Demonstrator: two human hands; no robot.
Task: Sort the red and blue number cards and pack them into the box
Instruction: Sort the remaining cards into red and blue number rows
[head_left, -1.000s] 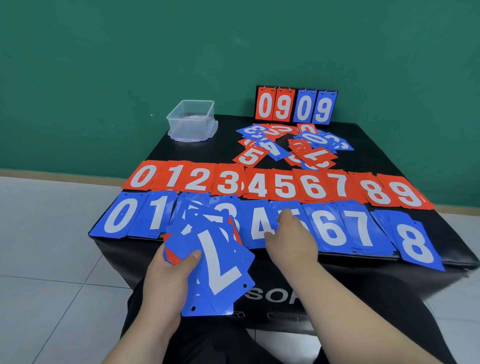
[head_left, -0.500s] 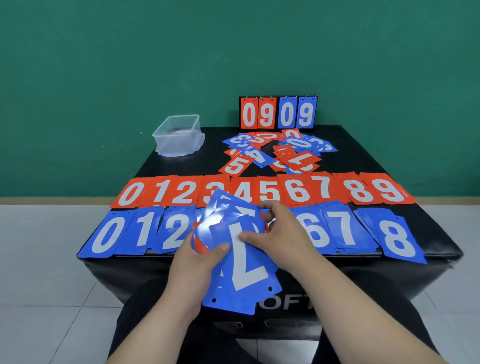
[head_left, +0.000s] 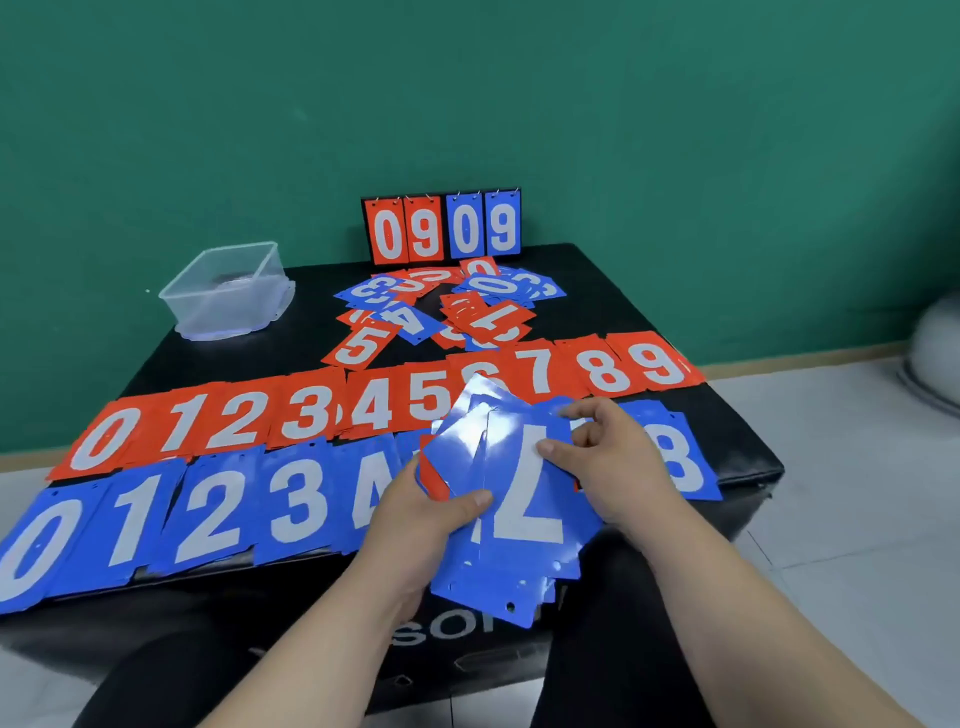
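The left grip clasped the fanned cards; the right grip pinched the blue 7 card by its edge (thin, glossy, likely slippery).

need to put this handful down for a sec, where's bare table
Bare tabletop lies between the clear box, the loose card pile and the red row. A smaller patch sits right of that pile, behind the red 9. The front is crowded: that row and the blue row lie edge to edge.

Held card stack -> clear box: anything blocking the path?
Nothing visible blocks it. Between the held stack, gripped by the left hand and pinched by the right hand, and the open-topped clear box lie only the flat red row and blue row, passable overhead.
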